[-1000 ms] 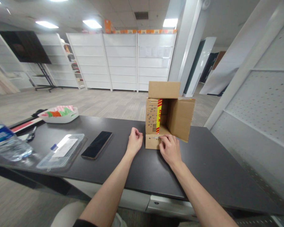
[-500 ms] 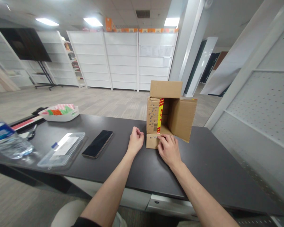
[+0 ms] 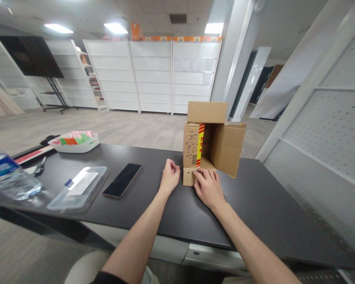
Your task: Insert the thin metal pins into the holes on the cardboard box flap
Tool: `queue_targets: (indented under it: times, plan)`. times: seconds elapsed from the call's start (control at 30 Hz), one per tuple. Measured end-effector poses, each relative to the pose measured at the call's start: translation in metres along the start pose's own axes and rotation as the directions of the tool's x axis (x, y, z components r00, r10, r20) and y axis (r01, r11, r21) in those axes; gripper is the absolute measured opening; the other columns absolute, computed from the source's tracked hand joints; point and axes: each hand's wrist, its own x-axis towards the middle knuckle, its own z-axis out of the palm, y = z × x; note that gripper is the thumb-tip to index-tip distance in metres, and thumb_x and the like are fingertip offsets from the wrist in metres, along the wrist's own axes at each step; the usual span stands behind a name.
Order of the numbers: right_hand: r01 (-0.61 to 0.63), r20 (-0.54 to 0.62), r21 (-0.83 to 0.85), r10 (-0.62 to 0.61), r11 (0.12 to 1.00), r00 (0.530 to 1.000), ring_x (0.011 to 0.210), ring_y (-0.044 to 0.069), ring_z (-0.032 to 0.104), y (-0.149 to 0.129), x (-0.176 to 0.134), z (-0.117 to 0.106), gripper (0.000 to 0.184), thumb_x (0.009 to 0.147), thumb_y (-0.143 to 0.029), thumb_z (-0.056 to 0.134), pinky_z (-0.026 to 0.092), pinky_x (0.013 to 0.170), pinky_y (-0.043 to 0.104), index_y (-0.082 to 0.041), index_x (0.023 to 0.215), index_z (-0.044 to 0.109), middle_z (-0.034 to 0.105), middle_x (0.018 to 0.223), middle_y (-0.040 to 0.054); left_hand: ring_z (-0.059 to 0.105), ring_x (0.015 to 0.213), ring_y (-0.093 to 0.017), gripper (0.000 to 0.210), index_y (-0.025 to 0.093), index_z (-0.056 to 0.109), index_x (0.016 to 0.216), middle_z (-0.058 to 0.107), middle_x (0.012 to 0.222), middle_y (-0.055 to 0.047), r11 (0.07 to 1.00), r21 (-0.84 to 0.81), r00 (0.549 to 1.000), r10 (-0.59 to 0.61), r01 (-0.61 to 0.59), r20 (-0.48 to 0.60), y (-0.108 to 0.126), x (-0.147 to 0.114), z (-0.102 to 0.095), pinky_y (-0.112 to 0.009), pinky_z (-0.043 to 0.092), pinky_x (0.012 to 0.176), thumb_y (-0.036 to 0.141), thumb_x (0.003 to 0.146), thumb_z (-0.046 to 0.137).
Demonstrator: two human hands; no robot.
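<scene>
A cardboard box [image 3: 190, 142] rests on the dark desk with its opening facing me and its flaps spread. A yellow-and-red tape strip [image 3: 200, 144] runs down its front, beside a patch of small grey spots. My right hand [image 3: 208, 187] is over the lower front flap [image 3: 188, 180], its bent fingertips drawn together at a few small dark spots there. Whatever lies under those fingertips is hidden. Just left of the box, my left hand [image 3: 170, 175] is closed with the fingers curled in; its contents cannot be seen.
Left of my hands lie a black phone [image 3: 122, 180] and a clear plastic case [image 3: 78, 188]. Farther left are a water bottle [image 3: 10, 175] and a white tray [image 3: 77, 147] with colourful contents. A perforated panel [image 3: 328, 130] stands along the right side of the desk [image 3: 263, 209].
My right hand has shifted slightly left along the lower flap and now covers some of the small spots. My left hand and the box stay in place.
</scene>
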Motion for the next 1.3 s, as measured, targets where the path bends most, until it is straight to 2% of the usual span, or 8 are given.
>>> queue_targets:
  times: [0.33,0.67,0.87,1.07,1.3]
  plan:
    - [0.056,0.037,-0.01,-0.055,0.998,0.998,0.107,0.025,0.05,-0.001,0.003,0.002,0.032,0.09,-0.02,0.049,0.031,0.092,0.04,-0.021,0.12,0.059,0.06,0.119,0.0105,0.044,0.059,-0.009,0.017,0.022,0.034,0.08,0.048,0.066,0.005,1.0,-0.022,1.0,-0.003,0.003,0.004,0.002,0.0,-0.001,-0.021,0.035,0.061,0.021,0.078,0.051]
    - [0.112,0.026,-0.005,-0.112,0.994,0.993,0.104,0.025,0.051,-0.006,0.009,0.002,0.028,0.089,-0.018,0.048,0.033,0.088,0.038,-0.019,0.113,0.062,0.062,0.112,0.0108,0.043,0.06,-0.009,0.016,0.021,0.035,0.08,0.046,0.067,0.005,1.0,0.016,1.0,0.011,-0.011,-0.007,0.001,0.0,-0.001,-0.021,0.034,0.061,0.022,0.078,0.051]
    - [0.098,0.035,0.012,-0.099,0.995,0.994,0.099,0.024,0.051,-0.01,0.016,0.005,0.024,0.088,-0.017,0.049,0.033,0.088,0.038,-0.019,0.109,0.062,0.062,0.108,0.0099,0.039,0.056,-0.009,0.016,0.021,0.035,0.08,0.045,0.065,0.006,1.0,0.017,1.0,0.016,-0.016,-0.002,0.001,0.0,-0.002,-0.021,0.033,0.058,0.023,0.079,0.051]
    - [0.119,0.018,0.054,-0.12,0.991,0.993,0.104,0.024,0.05,-0.019,0.017,0.012,0.025,0.088,-0.016,0.05,0.033,0.092,0.039,-0.019,0.109,0.062,0.063,0.107,0.0091,0.039,0.055,-0.008,0.017,0.022,0.035,0.08,0.045,0.065,0.006,1.0,-0.006,1.0,0.005,-0.005,-0.004,-0.001,0.0,-0.002,-0.021,0.032,0.058,0.024,0.079,0.051]
    - [0.098,-0.039,0.055,-0.096,0.994,0.995,0.102,0.022,0.052,-0.016,0.015,0.018,0.024,0.089,-0.012,0.05,0.035,0.09,0.037,-0.02,0.106,0.065,0.065,0.106,0.0075,0.037,0.055,-0.008,0.017,0.022,0.034,0.08,0.044,0.064,0.007,1.0,0.004,1.0,0.0,0.0,-0.013,0.002,0.0,-0.001,-0.021,0.032,0.058,0.022,0.078,0.051]
